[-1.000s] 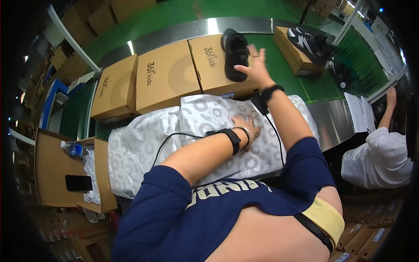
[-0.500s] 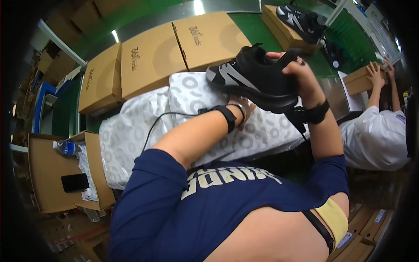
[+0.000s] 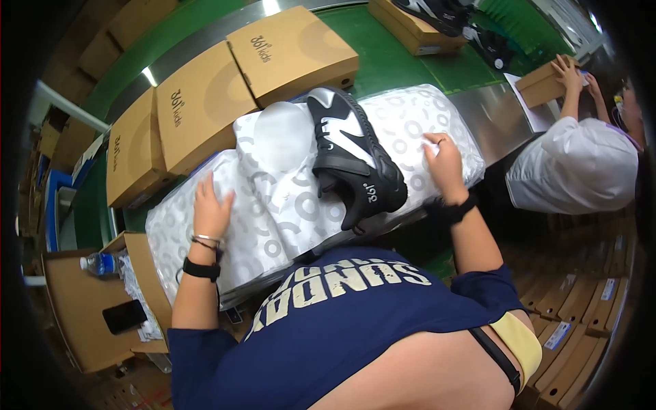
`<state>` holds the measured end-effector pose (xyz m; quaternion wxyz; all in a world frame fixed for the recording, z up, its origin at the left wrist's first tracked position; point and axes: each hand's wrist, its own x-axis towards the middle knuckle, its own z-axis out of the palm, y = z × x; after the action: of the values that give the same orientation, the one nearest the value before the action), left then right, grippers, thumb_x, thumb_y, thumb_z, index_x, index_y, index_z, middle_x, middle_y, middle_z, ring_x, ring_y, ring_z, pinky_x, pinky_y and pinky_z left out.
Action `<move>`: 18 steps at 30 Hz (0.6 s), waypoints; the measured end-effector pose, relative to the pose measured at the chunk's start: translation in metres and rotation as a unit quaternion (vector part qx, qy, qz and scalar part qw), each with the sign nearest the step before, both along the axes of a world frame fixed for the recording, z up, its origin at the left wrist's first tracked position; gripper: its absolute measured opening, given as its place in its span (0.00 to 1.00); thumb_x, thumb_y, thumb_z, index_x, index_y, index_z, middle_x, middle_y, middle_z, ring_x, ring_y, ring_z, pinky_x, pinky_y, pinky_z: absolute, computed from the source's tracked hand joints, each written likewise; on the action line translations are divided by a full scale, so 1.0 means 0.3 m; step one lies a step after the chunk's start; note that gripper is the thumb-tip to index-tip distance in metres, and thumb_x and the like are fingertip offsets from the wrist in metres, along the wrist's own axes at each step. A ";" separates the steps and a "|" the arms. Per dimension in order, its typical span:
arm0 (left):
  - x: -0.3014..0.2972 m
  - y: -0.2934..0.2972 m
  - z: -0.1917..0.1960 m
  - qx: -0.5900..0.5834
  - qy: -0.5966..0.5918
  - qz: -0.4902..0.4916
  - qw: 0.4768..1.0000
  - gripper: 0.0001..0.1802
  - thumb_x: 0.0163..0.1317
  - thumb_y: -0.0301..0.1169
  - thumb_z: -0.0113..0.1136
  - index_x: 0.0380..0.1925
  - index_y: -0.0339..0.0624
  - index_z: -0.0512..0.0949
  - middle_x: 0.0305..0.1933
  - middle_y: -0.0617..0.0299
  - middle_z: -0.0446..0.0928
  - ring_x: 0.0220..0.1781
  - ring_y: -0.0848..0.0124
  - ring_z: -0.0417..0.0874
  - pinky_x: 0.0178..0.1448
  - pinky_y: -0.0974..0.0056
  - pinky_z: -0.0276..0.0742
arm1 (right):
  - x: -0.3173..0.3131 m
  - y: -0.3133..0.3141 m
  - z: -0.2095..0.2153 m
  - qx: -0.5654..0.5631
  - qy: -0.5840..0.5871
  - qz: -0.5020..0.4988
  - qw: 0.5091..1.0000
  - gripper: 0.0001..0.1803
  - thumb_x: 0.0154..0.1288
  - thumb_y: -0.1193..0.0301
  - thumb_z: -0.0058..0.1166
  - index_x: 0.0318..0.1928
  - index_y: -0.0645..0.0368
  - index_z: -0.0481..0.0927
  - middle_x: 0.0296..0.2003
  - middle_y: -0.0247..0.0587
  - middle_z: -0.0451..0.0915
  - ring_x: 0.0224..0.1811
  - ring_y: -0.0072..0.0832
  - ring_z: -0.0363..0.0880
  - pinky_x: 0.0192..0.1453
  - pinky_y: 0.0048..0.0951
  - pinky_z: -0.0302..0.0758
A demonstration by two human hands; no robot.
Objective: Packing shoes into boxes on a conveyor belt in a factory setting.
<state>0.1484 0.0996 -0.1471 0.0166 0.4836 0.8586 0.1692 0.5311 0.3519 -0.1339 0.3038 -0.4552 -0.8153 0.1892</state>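
A black shoe (image 3: 359, 160) with white and grey side panels lies on white packing material (image 3: 263, 242) printed with grey rings, its toe pointing away from me. Neither hand touches the shoe. My left hand (image 3: 213, 208) is over the left part of the packing, thumb and fingers apart, holding nothing. To the right of the shoe, my right hand (image 3: 444, 160) hovers at the packing with loosely bent fingers, thumb apart from the forefinger and nothing between them. A pale, rounded, see-through patch (image 3: 283, 137) shows beside the shoe's toe; I cannot tell what it is.
Brown shoeboxes (image 3: 205, 102) stand in a row beyond the packing. Another shoebox (image 3: 417, 31) carries a black shoe (image 3: 437, 14) at the back. An open carton (image 3: 82, 307) at left holds a water bottle (image 3: 101, 264) and a phone (image 3: 124, 316). At right, a co-worker (image 3: 574, 164) handles a box.
The shoe has gone from my right hand onto the packing and turned. My left hand has moved left and my right hand has come down beside the shoe. The view has shifted.
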 end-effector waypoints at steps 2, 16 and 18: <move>0.104 -0.046 -0.009 -0.123 0.062 0.031 0.990 0.37 0.50 0.40 0.58 0.59 0.40 0.57 0.59 0.41 0.58 0.59 0.46 0.61 0.60 0.54 0.59 | 0.114 0.082 -0.114 -0.004 -0.123 -0.106 0.987 0.14 0.50 0.73 0.51 0.40 0.62 0.77 0.41 0.50 0.76 0.43 0.43 0.74 0.50 0.34 0.68; -0.262 0.371 -0.051 -0.080 0.275 0.055 0.956 0.34 0.54 0.49 0.53 0.61 0.58 0.56 0.64 0.57 0.56 0.63 0.50 0.58 0.60 0.43 0.56 | 0.091 0.122 -0.153 0.067 -0.314 -0.200 0.926 0.08 0.51 0.76 0.45 0.30 0.58 0.78 0.24 0.42 0.78 0.32 0.35 0.78 0.36 0.34 0.74; -0.345 0.395 -0.061 -0.107 0.273 0.112 0.949 0.27 0.57 0.47 0.50 0.58 0.70 0.59 0.61 0.62 0.62 0.61 0.55 0.63 0.59 0.45 0.59 | 0.065 0.115 -0.097 0.079 -0.321 -0.191 0.924 0.07 0.50 0.76 0.46 0.28 0.58 0.78 0.22 0.40 0.77 0.31 0.34 0.78 0.36 0.34 0.73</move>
<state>0.0448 0.2181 -0.1654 -0.1858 0.4075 0.8920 -0.0612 0.5506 0.3864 -0.1631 0.0909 -0.6134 -0.7789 -0.0940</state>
